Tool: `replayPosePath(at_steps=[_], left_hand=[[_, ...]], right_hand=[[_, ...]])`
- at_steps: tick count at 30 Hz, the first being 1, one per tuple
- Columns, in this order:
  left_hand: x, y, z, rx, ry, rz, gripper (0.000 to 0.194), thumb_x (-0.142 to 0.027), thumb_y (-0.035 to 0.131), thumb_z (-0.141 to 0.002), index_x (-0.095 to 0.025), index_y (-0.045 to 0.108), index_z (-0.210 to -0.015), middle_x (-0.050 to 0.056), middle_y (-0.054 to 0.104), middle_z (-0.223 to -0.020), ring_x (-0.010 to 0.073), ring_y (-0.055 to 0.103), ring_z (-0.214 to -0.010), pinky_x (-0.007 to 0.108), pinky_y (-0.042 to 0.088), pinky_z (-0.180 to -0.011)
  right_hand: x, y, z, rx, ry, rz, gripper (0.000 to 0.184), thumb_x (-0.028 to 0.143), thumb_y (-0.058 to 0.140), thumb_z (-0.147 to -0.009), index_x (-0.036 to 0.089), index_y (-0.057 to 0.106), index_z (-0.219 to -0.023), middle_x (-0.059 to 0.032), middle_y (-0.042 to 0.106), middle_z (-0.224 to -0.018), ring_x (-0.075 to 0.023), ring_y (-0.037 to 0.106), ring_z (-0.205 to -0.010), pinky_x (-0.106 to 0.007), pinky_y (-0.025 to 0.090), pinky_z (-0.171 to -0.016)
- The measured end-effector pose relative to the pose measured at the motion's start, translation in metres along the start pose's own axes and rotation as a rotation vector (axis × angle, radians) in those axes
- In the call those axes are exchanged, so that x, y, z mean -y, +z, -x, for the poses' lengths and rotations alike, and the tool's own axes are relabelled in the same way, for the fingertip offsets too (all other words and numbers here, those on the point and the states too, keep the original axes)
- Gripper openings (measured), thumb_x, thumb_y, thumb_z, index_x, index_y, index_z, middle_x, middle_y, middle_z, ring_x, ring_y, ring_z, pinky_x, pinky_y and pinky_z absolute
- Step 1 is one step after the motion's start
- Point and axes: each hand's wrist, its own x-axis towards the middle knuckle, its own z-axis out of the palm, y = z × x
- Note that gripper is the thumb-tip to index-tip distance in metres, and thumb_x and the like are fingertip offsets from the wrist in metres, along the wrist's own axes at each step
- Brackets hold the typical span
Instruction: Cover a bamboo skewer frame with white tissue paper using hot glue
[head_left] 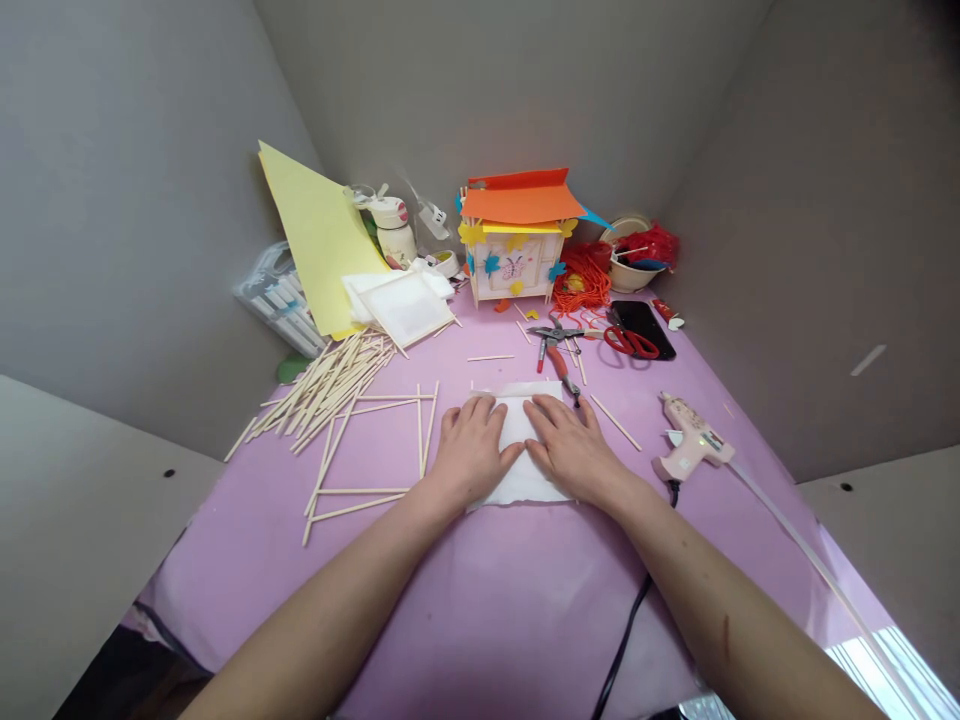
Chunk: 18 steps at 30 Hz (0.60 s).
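Observation:
Both my hands lie flat on a white sheet (519, 480) on the pink table (480, 600). My left hand (471, 447) presses its left half, fingers stretched out and together. My right hand (574, 445) presses the right half, fingers flat too. A thin stick frame edge shows along the sheet's far side. Neither hand grips anything.
A pile of wooden sticks (330, 385) and loose stick frames lie at left. A pink glue gun (688, 445) sits at right, its cord running forward. Pliers (559, 362), red scissors (630, 343), a phone (642, 322) and a paper house (517, 240) stand behind. Yellow paper (319, 235) leans at back left.

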Motion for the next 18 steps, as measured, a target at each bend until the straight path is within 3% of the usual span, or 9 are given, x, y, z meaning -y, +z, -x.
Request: replayPosePath(at_steps=[8,12,18], left_hand=[[0.001,-0.002,0.002,0.044,-0.012,-0.035,0.052,-0.051,0.045,-0.092,-0.021,0.043,-0.134,0.015,0.041,-0.145,0.0301,0.033,-0.135,0.056,0.024,-0.107],[0.007,-0.015,0.0,0.12,0.044,0.038,0.059,-0.051,0.055,-0.087,-0.019,0.042,-0.135,0.016,0.04,-0.145,0.0313,0.033,-0.135,0.056,0.026,-0.107],[0.007,-0.031,-0.003,0.208,0.176,0.201,0.029,-0.028,0.062,-0.084,-0.021,0.058,-0.111,0.008,0.053,-0.124,0.0262,0.045,-0.12,0.045,0.036,-0.099]], right_hand=[[-0.005,-0.003,0.001,0.016,-0.03,-0.042,0.054,0.037,0.038,-0.095,0.016,0.035,-0.145,-0.0152,0.036,-0.152,-0.0247,0.028,-0.141,-0.059,0.008,-0.114],[-0.01,-0.012,0.004,-0.042,-0.108,-0.058,0.055,0.039,0.047,-0.093,0.016,0.04,-0.141,-0.0152,0.037,-0.151,-0.0272,0.028,-0.141,-0.059,0.008,-0.114],[-0.01,-0.021,0.007,-0.075,-0.214,-0.146,0.042,0.04,0.063,-0.085,0.023,0.057,-0.123,-0.0095,0.056,-0.131,-0.0255,0.047,-0.125,-0.049,0.025,-0.111]])
